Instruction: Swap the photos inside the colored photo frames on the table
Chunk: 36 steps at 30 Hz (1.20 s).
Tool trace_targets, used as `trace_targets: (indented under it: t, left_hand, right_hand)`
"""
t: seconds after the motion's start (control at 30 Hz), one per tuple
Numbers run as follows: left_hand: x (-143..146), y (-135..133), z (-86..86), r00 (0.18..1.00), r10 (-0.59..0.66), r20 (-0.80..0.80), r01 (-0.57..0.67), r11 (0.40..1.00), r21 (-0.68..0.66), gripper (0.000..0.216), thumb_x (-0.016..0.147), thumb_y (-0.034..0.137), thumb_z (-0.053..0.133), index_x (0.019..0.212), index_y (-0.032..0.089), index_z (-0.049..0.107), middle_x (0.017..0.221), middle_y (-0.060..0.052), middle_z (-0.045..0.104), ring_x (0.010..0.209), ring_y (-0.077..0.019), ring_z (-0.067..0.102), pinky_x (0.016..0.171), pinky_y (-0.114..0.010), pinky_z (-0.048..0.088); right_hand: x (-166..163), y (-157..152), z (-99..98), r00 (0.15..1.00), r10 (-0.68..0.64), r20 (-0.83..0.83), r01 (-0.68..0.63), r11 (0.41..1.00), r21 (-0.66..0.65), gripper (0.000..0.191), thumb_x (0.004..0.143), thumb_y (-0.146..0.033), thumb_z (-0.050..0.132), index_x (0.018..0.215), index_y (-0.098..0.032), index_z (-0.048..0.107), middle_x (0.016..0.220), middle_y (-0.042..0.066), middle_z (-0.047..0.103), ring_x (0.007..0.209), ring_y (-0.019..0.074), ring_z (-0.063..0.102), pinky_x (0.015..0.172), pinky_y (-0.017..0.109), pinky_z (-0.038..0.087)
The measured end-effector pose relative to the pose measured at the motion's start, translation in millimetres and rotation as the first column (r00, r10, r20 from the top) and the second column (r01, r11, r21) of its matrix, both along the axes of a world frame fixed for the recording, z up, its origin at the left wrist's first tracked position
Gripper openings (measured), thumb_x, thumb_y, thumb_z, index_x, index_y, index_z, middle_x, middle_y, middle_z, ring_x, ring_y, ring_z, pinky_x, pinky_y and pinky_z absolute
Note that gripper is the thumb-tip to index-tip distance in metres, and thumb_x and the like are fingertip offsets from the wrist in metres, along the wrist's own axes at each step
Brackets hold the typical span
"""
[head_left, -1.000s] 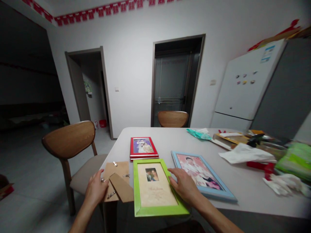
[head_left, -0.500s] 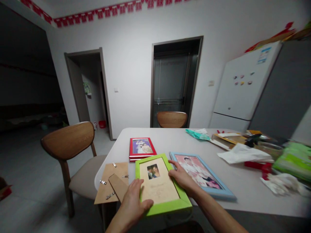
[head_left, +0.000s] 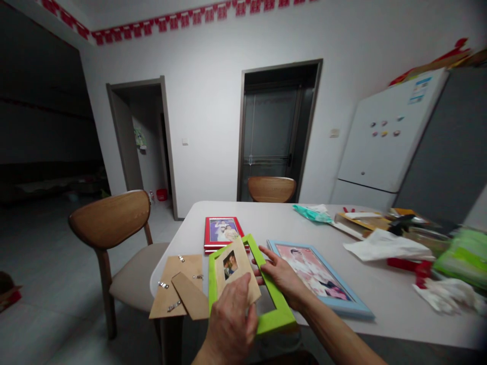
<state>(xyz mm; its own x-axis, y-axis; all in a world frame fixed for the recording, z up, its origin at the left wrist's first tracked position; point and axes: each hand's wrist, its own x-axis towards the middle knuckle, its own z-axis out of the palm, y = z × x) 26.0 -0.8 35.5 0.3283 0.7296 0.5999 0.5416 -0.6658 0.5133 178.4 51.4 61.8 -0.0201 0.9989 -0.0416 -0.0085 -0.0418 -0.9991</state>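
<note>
A lime-green photo frame [head_left: 277, 320] is tilted at the table's near edge. My right hand [head_left: 279, 276] grips its right side, some fingers reaching through the opening. A cream card with a small couple photo [head_left: 228, 248] lies aslant in the frame, its right edge lifted. My left hand [head_left: 232, 317] bends over the card's lower part, fingers against it; the fingertips are partly hidden. To the left rests a brown backing board [head_left: 162, 301] with metal clips and a stand leg [head_left: 190, 296].
Beyond the frame lie red picture frames [head_left: 207, 238], stacked. A light-blue picture frame [head_left: 357, 309] is right of my right hand. White paper [head_left: 384, 243], a green packet [head_left: 462, 258] and white gloves [head_left: 443, 294] crowd the table's right. A wooden chair [head_left: 114, 218] stands left.
The card has come up out of its flat seat and turned aslant, opening a gap at the right. My left hand moved from the frame's left edge onto the card.
</note>
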Motion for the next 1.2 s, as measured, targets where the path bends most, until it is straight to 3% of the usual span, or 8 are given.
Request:
trace_targets:
  t: [0.13,0.23,0.4,0.57,0.73,0.87,1.03,1.2]
  left_hand:
    - [-30.1,4.3,0.1,0.951,0.233,0.206,-0.211,0.970,-0.124,0.046,0.075,0.019,0.039,0.120,0.017,0.033,0.111,-0.008,0.052,0.089,-0.0156,0.055,0.074,-0.025,0.048]
    - [-58.5,6.4,-5.1,0.874,0.409,0.262,-0.339,0.900,-0.272,0.049,0.073,0.025,0.042,0.120,0.017,0.031,0.115,-0.008,0.048,0.091,-0.0178,0.055,0.073,-0.027,0.048]
    - [-88.1,5.7,-29.5,0.850,0.521,0.075,-0.455,0.799,-0.393,0.050,0.073,0.034,0.040,0.119,0.015,0.033,0.117,-0.009,0.049,0.106,-0.0233,0.047,0.085,-0.035,0.041]
    - [-93.2,7.4,-43.9,0.879,0.459,-0.130,-0.475,0.820,-0.319,0.051,0.075,0.036,0.037,0.120,0.011,0.035,0.117,-0.012,0.049,0.107,-0.0230,0.046,0.089,-0.037,0.037]
    - [-94.8,8.5,-40.2,0.855,0.441,-0.275,-0.500,0.842,-0.203,0.047,0.072,0.035,0.043,0.113,0.012,0.046,0.111,-0.011,0.054,0.106,-0.0232,0.046,0.090,-0.038,0.035]
    - [-95.7,8.0,-45.3,0.857,0.403,-0.322,-0.463,0.876,-0.136,0.051,0.070,0.034,0.047,0.115,0.011,0.045,0.122,-0.013,0.046,0.113,-0.0244,0.040,0.094,-0.040,0.032]
    - [-89.3,8.3,-49.9,0.835,0.290,-0.468,-0.359,0.931,-0.063,0.057,0.062,0.013,0.046,0.118,0.017,0.042,0.130,-0.009,0.036,0.121,-0.0244,0.029,0.098,-0.045,0.026]
    - [-83.0,16.7,-52.9,0.736,0.234,-0.635,-0.287,0.958,0.020,0.061,0.059,-0.002,0.037,0.115,0.019,0.046,0.126,-0.008,0.043,0.116,-0.0215,0.037,0.094,-0.042,0.033]
  right_hand:
    - [11.5,7.9,-19.0,0.949,-0.033,0.314,0.025,0.999,0.031,0.064,0.065,-0.016,0.041,0.127,-0.013,0.026,0.083,0.006,0.061,0.064,0.0142,0.060,0.056,0.025,0.045]
    - [19.1,13.0,-33.3,0.763,-0.126,0.634,0.030,0.987,0.160,0.058,0.063,-0.014,0.040,0.121,-0.011,0.038,0.095,0.010,0.061,0.080,0.0173,0.059,0.071,0.027,0.043]
    - [21.0,16.9,-49.8,0.489,-0.191,0.851,-0.071,0.964,0.257,0.044,0.065,-0.013,0.038,0.105,-0.008,0.053,0.100,0.014,0.060,0.091,0.0201,0.055,0.080,0.027,0.037]
    - [16.5,14.7,-51.8,0.331,-0.202,0.922,-0.103,0.963,0.248,0.032,0.067,-0.014,0.040,0.094,-0.010,0.057,0.086,0.013,0.061,0.080,0.0196,0.056,0.071,0.025,0.037]
    - [13.1,10.5,-51.7,0.298,-0.195,0.935,-0.101,0.967,0.234,0.032,0.069,-0.014,0.040,0.096,-0.011,0.056,0.088,0.013,0.058,0.083,0.0193,0.054,0.072,0.025,0.035]
    - [12.1,9.0,-52.9,0.291,-0.210,0.933,-0.115,0.961,0.252,0.031,0.069,-0.016,0.041,0.095,-0.011,0.057,0.091,0.013,0.056,0.085,0.0196,0.052,0.076,0.026,0.035]
    - [9.1,7.7,-57.6,0.329,-0.274,0.904,-0.155,0.928,0.338,0.036,0.071,-0.018,0.042,0.104,-0.010,0.056,0.107,0.014,0.052,0.098,0.0214,0.046,0.087,0.028,0.031]
    - [-4.9,1.0,-59.7,0.367,-0.259,0.894,-0.217,0.910,0.353,0.034,0.072,-0.022,0.043,0.102,-0.014,0.058,0.106,0.012,0.054,0.100,0.0224,0.045,0.086,0.031,0.032]
